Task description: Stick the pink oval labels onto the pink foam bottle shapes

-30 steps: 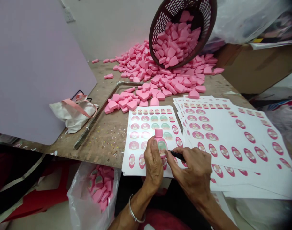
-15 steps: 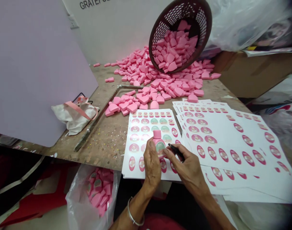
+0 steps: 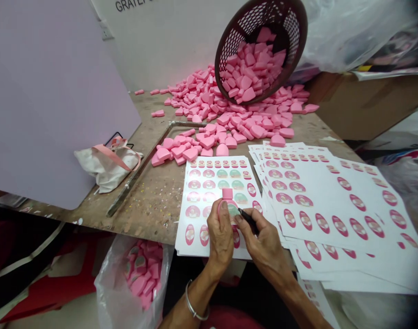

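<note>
My left hand (image 3: 221,233) is closed round a small pink toy bottle (image 3: 227,193), held cap up above the sticker sheets. A green sticker (image 3: 233,209) lies on the bottle's front. My right hand (image 3: 265,237) grips a slim black tool (image 3: 249,220), whose exact kind I cannot make out. Its tip is close to the sticker's right edge, and my right thumb is at the bottle's lower right side. Beneath both hands is a stack of sticker sheets (image 3: 190,249) with pink and green labels.
A tipped brown basket (image 3: 226,39) spills many pink bottles (image 3: 202,98) over the table's back. More sticker sheets (image 3: 327,189) lie to the right. At left are a white pouch (image 3: 108,171) and a metal frame edge (image 3: 136,173). A plastic bag (image 3: 108,283) of labelled bottles hangs below.
The black tool has turned and its tip has come down closer to the sticker. My right hand has shifted slightly; the left still holds the toy bottle.
</note>
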### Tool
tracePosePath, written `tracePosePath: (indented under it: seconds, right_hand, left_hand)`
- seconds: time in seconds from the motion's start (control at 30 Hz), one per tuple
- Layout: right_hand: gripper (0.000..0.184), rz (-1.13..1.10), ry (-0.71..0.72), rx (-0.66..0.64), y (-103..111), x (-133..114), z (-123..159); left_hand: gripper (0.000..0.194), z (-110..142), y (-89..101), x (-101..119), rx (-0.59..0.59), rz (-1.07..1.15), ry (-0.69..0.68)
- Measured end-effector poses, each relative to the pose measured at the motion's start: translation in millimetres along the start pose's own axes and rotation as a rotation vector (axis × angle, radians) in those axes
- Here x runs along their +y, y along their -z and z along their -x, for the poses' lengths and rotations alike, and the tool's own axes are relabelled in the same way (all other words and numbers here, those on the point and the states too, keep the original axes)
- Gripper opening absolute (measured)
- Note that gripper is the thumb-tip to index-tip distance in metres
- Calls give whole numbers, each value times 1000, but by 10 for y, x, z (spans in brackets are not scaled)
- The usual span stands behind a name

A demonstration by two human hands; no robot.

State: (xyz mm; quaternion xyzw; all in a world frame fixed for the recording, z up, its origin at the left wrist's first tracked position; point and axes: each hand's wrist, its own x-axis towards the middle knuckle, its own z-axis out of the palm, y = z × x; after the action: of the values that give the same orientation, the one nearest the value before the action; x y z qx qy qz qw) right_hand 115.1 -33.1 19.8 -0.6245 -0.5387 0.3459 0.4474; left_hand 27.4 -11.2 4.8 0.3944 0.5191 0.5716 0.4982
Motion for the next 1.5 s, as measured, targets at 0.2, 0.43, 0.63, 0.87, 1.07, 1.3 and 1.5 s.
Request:
tracePosePath:
  seconds: [0.2,0.43,0.63,0.87,1.07,1.3,1.5]
  right_hand:
    - [15,127,184,123,-44,128,33]
    - [13,193,285,238,-6,174,41]
    - [34,120,89,336,68,174,35]
    - [30,-15,16,36,209,90,-186]
    - [27,-41,-27,-149,153,124,-215]
    - [28,-158,-94,-78,155,142,-134]
    - [31,-233,-81,-82,123,117,-101]
  left_hand:
    - [27,-24,-1,-69,-47,-67,-45]
    - [30,-69,-11,-83,-18,-146,-78]
    - [34,-45,-33,-5,-74,-29,-21]
    - [39,-2,70,-45,-52,-61,71]
    - [45,-9,187,-189,-65,-240,151]
    - [56,88,171,-293,-128,-259,145]
    - [59,100,113,-126,-82,-164,271]
